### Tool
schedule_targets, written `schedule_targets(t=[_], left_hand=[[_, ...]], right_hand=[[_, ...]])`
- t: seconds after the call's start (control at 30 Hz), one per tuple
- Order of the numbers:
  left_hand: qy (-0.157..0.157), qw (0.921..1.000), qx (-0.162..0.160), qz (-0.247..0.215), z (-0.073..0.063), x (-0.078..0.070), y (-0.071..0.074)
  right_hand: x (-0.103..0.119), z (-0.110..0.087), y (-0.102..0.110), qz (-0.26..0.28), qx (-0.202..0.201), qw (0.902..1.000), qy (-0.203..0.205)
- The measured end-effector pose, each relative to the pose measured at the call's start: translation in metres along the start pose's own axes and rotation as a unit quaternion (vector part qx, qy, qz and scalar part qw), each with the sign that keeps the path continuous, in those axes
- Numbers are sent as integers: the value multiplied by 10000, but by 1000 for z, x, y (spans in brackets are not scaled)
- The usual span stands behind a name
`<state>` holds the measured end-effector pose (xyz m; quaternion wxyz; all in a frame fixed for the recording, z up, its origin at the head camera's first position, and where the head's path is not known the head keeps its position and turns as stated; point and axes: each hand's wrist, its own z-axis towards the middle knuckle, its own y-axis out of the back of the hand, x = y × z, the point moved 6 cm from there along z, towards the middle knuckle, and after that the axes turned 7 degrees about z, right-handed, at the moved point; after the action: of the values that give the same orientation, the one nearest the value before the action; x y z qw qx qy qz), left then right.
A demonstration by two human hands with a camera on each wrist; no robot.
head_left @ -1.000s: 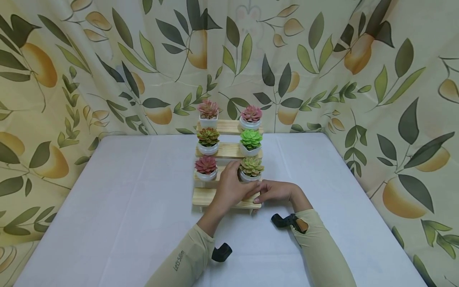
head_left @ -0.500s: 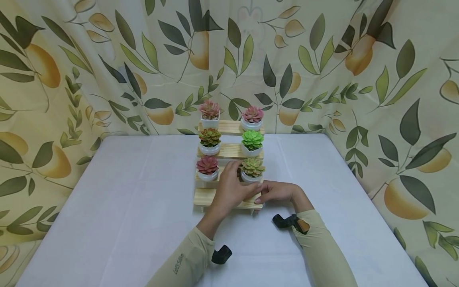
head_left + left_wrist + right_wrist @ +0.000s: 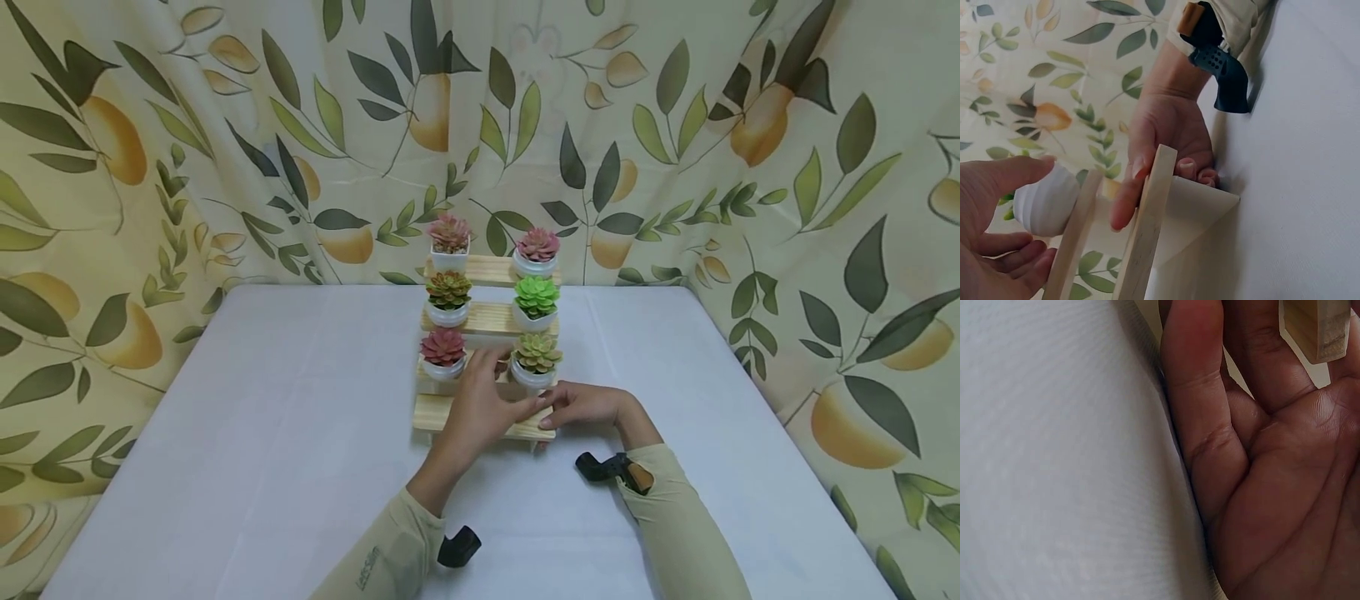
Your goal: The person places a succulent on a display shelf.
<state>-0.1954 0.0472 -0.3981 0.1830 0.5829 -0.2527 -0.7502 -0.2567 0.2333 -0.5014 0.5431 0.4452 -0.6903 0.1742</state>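
Observation:
A stepped wooden plant stand (image 3: 432, 410) bears several small potted succulents in two columns. My left hand (image 3: 480, 408) is spread loosely around the yellow-green succulent (image 3: 537, 353) on the second step from the front, with a small gap by its fingers. In the left wrist view its thumb overlaps the edge of the white pot (image 3: 1047, 203), and the other fingers lie below the pot. At the front step's right end, my right hand (image 3: 592, 403) grips the board, some fingers above and others curled beneath; in the right wrist view the board's end (image 3: 1332, 337) shows between its fingers.
A red succulent (image 3: 442, 348) sits left of my left hand. Behind stand a bright green one (image 3: 536, 296), a brownish-green one (image 3: 448, 290) and two pink ones at the back. A white cloth covers the table (image 3: 300, 433); a patterned curtain (image 3: 285, 217) hangs behind.
My left hand has drawn slightly left from the yellow-green succulent's pot, and a gap has appeared beside its fingers. The right hand keeps its hold; the head view has shifted a little.

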Motion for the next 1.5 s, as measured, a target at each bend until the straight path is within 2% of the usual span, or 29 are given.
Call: schedule_targets(t=[0.23, 0.4, 0.5, 0.77, 1.1, 1.23, 1.4, 1.5], left_hand=[[-261, 9995, -25, 167, -15, -1, 12], [-413, 9990, -3, 145, -35, 0, 22], [-388, 9992, 76, 96, -48, 1, 26], [-439, 9990, 35, -53, -75, 7, 38], [-551, 9982, -57, -222, -95, 32, 49], [-555, 9980, -247, -192, -99, 41, 62], [-575, 9972, -467, 42, -100, 56, 81], [-593, 9970, -467, 151, -98, 65, 90]], right_hand=[[0, 4, 0, -165, 202, 9994, 231], [7, 5, -8, 111, 840, 9930, 819], [9, 5, -12, 292, 1085, 9882, 1043], [3, 0, -12, 314, 1021, 9894, 983], [7, 2, -13, 225, 1088, 9876, 1113], [10, 1, -13, 249, 1099, 9865, 1188], [8, -1, -14, 401, 1129, 9868, 1089], [8, -2, -14, 385, 1107, 9873, 1069]])
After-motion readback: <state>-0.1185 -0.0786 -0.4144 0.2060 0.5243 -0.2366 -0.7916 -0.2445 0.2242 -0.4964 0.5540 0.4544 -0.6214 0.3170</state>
